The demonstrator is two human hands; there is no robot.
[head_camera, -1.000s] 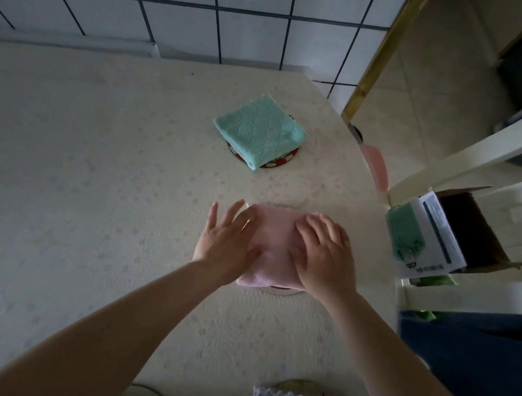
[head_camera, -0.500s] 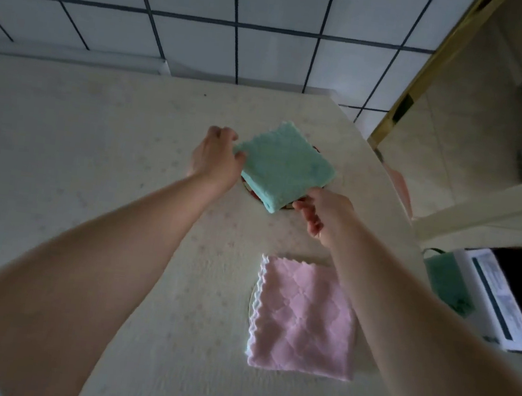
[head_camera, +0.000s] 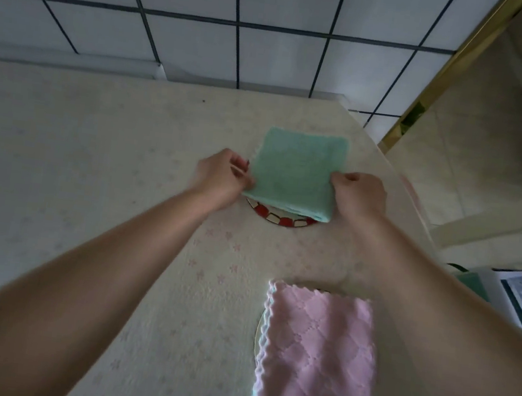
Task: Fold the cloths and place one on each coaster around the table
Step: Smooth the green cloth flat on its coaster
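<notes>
While both hands pinch the folded square mint-green terry cloth (head_camera: 296,169), left hand (head_camera: 223,175) at nine o'clock, right hand (head_camera: 360,195) at three, it overhangs the round red-and-white checked coaster (head_camera: 278,218); uneven tugging could unfold it.

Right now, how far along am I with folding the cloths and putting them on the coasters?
Done: the pink cloth lies folded on its coaster. In hand: the left hand and right hand grip the green cloth by its sides over the red and white coaster. Any other coasters are out of view.
</notes>
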